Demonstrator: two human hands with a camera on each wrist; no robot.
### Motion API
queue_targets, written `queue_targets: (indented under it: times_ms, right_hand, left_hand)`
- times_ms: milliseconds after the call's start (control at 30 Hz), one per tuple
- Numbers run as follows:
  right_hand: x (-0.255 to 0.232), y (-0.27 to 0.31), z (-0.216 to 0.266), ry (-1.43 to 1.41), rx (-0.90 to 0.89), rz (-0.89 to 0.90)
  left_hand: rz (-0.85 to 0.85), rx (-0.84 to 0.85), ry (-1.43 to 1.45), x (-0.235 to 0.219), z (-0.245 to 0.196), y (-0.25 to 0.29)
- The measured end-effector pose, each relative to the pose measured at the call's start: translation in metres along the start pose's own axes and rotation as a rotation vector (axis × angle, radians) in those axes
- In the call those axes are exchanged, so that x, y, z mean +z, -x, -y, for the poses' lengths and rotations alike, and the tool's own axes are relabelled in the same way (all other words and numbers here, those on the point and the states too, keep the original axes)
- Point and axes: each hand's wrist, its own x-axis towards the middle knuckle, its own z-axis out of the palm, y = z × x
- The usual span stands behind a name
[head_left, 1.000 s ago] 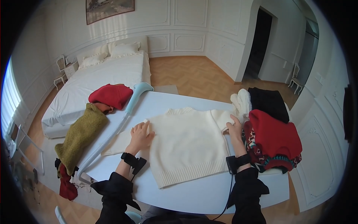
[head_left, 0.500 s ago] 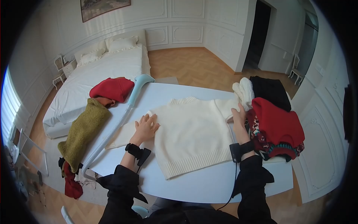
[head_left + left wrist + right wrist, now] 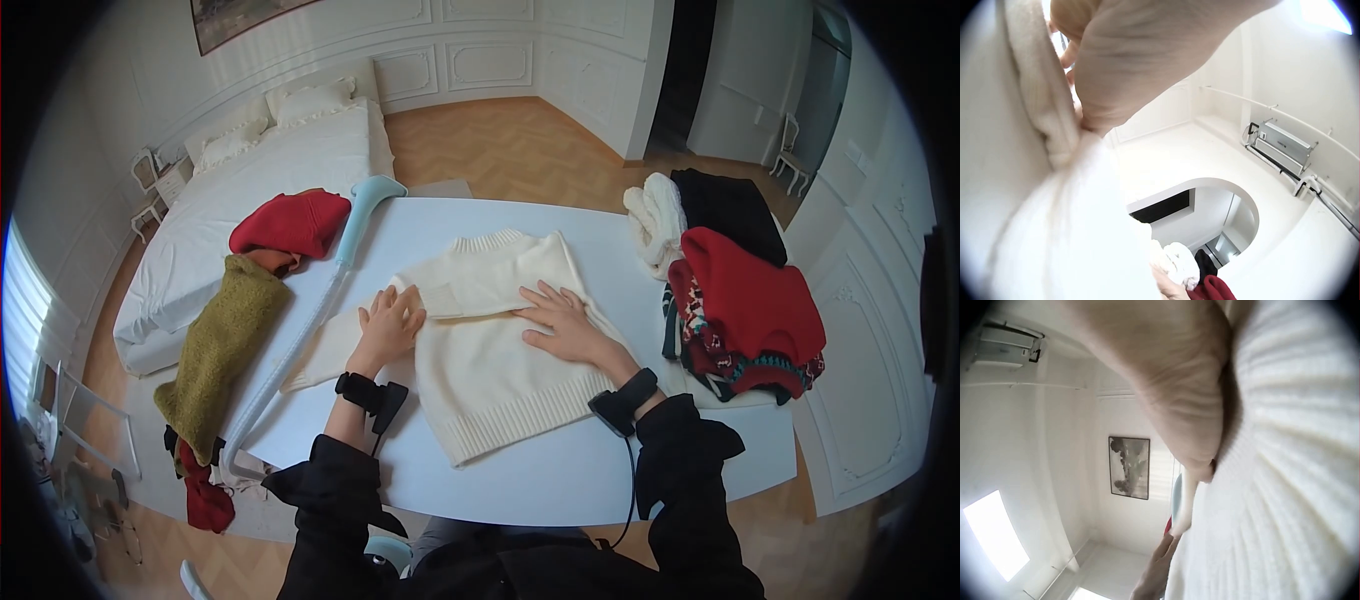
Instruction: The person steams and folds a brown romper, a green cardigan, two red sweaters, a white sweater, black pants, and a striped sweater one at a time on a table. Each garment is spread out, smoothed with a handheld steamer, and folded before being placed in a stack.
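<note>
A cream sweater (image 3: pixel 500 370) lies flat on the white board (image 3: pixel 480 492), ribbed hem toward the person. Its right-side sleeve (image 3: pixel 480 288) is folded across the chest, while the other sleeve (image 3: pixel 325 355) extends out to the left. My left hand (image 3: pixel 388 330) rests with spread fingers on the sweater's left edge, by the end of the folded sleeve. My right hand (image 3: pixel 568 325) lies with fingers spread on the folded sleeve and the body beneath it. In the right wrist view the palm (image 3: pixel 1179 394) is against the knit.
Folded red (image 3: pixel 750 290), black (image 3: pixel 728 210) and cream knits (image 3: pixel 655 225) are stacked at the right. A light-blue steamer (image 3: pixel 365 215) with its hose lies left of the sweater, beside red (image 3: pixel 292 222) and olive garments (image 3: pixel 222 340). A bed (image 3: pixel 250 190) stands beyond.
My right hand has moved left from the board's right side, bringing the sleeve over the sweater's chest, and its fingers now lie spread. The left hand stays at the left edge. The head view has tilted down.
</note>
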Motion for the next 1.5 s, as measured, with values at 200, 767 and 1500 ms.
queue_targets:
  times_ms: [200,767,1500]
  right_hand:
    - [-0.001,0.001,0.001,-0.099,0.024,-0.015]
    - [0.004,0.006,-0.002,-0.137,0.0,-0.172]
    - [0.012,0.011,-0.01,-0.2,0.023,-0.259]
  left_hand:
    - [-0.003,0.001,0.043,-0.003,-0.005,0.0]
    - [-0.065,0.227,0.086,-0.042,-0.006,0.042]
    - [-0.477,-0.068,-0.635,-0.115,-0.057,0.036]
